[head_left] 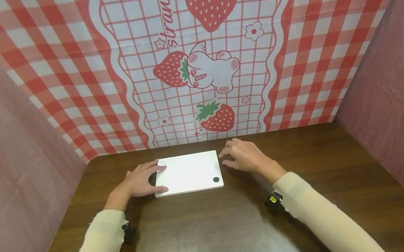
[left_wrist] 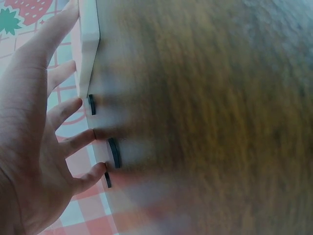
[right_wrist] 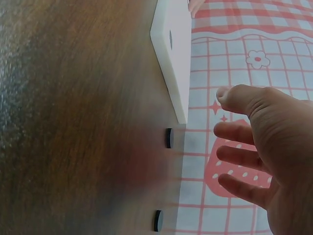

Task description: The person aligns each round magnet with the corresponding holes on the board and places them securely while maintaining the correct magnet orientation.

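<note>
Lying between two hands, one white rectangular board bore a black circle. Left hand: fingers spread wide over its left end. Right hand: fingers loosely bent, just beside its right edge. Beneath ran wood-grained table; behind hung red-checked cloth.

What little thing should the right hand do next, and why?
Maybe pinch the black disc nearest the right end of the white board, because the right hand is close by and holds nothing, while the left hand lies over the board's other end.
</note>
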The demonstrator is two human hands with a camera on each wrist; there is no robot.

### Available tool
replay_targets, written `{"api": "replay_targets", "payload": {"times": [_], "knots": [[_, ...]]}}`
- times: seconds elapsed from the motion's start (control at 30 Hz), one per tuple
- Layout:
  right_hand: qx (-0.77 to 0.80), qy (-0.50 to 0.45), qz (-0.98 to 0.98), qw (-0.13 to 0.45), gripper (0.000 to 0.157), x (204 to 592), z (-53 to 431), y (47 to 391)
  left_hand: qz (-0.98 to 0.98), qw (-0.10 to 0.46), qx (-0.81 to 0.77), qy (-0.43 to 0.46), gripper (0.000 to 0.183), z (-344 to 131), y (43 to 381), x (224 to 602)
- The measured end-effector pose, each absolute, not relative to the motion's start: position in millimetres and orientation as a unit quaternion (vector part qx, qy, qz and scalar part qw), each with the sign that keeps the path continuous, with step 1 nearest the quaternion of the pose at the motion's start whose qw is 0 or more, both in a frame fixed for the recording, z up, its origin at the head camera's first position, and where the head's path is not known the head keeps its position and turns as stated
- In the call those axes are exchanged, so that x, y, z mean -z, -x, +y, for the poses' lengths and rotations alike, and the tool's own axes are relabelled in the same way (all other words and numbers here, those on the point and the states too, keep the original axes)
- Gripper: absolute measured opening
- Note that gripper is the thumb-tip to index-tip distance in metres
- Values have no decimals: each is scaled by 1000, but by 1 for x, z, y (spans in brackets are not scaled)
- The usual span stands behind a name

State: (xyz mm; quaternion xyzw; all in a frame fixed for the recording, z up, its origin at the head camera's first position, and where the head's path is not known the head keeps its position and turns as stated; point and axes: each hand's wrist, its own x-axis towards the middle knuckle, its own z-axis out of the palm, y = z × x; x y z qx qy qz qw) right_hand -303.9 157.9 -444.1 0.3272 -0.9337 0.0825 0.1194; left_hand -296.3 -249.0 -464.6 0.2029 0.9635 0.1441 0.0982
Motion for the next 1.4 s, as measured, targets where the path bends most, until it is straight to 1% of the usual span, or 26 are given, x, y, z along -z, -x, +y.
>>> {"api": "replay_targets", "payload": {"times": [0.43,0.73,0.87,1.17,1.4], "knots": [[-68,-315,-939,120,36,447,158,312,964,99,-141,-204,96,-249,297,464],[-57,-301,-945,114,40,448,159,317,964,97,-141,-203,95,-249,297,464],[-58,-301,-947,99,40,451,159,318,964,100,-141,-202,95,-249,296,464],[-42,-293,-953,65,33,451,160,317,964,98,-138,-204,95,-249,296,464],[-24,-296,-954,43,32,451,160,318,964,98,-138,-204,95,-249,297,464]]}}
